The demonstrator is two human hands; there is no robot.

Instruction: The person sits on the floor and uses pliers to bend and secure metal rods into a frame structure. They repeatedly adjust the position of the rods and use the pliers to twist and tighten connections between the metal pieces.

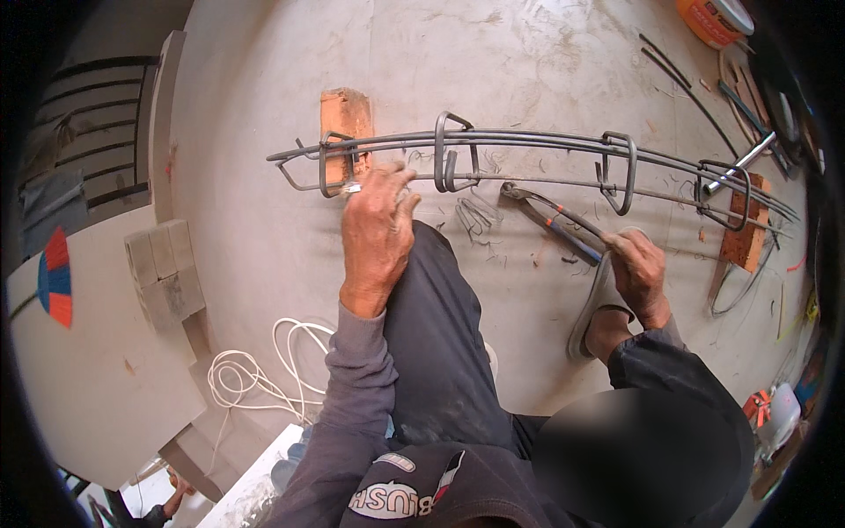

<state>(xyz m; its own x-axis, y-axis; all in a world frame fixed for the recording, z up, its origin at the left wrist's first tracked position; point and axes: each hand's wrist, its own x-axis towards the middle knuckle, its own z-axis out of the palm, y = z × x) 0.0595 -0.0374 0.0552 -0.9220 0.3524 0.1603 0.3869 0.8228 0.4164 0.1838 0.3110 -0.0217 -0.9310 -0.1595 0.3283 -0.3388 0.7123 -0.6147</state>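
Observation:
A long, narrow cage of dark steel bars (546, 139) with bent rectangular stirrups (440, 151) lies across the floor in front of me. It rests on an orange brick (345, 113) at the left and another orange brick (746, 242) at the right. My left hand (378, 233) is by the left stirrup, its fingers bent; a small whitish object shows beside them, too small to name. My right hand (638, 268) grips one handle of a pair of pincers (556, 209). Their handles are spread, and the jaws are just below the lower bar.
Loose wire pieces (475, 216) are scattered under the cage. Several tools lie at the far right, below an orange bucket (715, 19). A white cable (242, 378) coils at lower left, near grey blocks (165, 268). Another person's hand (180, 488) shows at the lower-left edge.

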